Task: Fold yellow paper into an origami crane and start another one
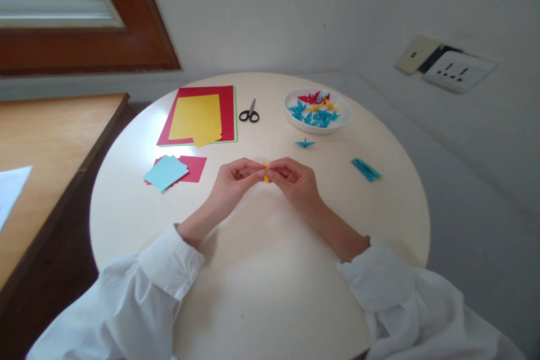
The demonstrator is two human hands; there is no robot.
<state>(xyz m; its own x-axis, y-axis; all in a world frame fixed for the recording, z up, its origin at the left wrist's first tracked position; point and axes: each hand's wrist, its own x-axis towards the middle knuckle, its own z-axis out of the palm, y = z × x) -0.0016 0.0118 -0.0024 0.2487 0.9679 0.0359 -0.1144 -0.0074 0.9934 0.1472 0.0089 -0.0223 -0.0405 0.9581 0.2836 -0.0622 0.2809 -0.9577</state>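
While your left hand (234,180) and right hand (293,180) meet at the middle of the worktop (261,270), each grip pinches one side of the small yellow folded paper (265,173) with its fingertips. It looks very light, thin and easy to crush, so I judge a soft hold on the folded edges is best. Farther, a blue crane (304,143) lies near the white dish (295,121).

Fingertips (258,173) are hiding most of the yellow paper (266,172), leaving its fold too small to tell. The bottom edge is cutting off both sleeves (139,298).
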